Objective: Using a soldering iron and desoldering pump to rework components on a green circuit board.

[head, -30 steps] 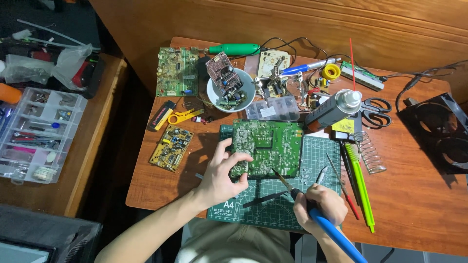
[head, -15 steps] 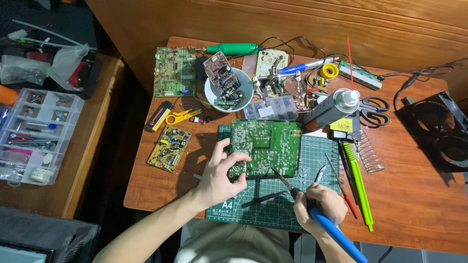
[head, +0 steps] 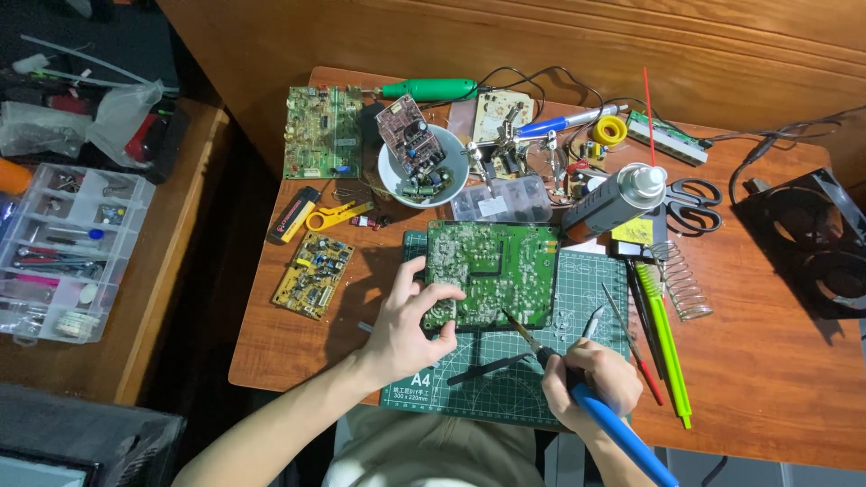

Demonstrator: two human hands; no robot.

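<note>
Nearest the camera, the right hand [head: 591, 379] is curled tight around a blue-handled soldering iron [head: 613, 428], whose handle runs off the bottom edge while its thin tip meets the lower right corner of the large green circuit board [head: 492, 271]. The left hand [head: 410, 329] rests with fingers bent and pressed down on the board's lower left edge, thumb toward the mat. The board lies solder side up on a green gridded cutting mat [head: 487, 388], which carries a white printed size mark at its near left corner; a black pair of tweezers [head: 492, 368] lies on the mat between the hands. Left of the mat sits a small yellow circuit board [head: 313, 275]. Right of the board a grey spray can [head: 613, 200] lies tilted, a square yellow label [head: 633, 231] just below it, its print too small to make out. Farther back stand a white bowl [head: 424, 167] holding a brownish board, and a clear plastic parts box [head: 512, 200]. Everything rests on a reddish-brown wooden table [head: 767, 361]; a black fan [head: 812, 243] is cut off at the right edge, and a clear compartment organiser [head: 63, 248] sits on a side table to the left.
</note>
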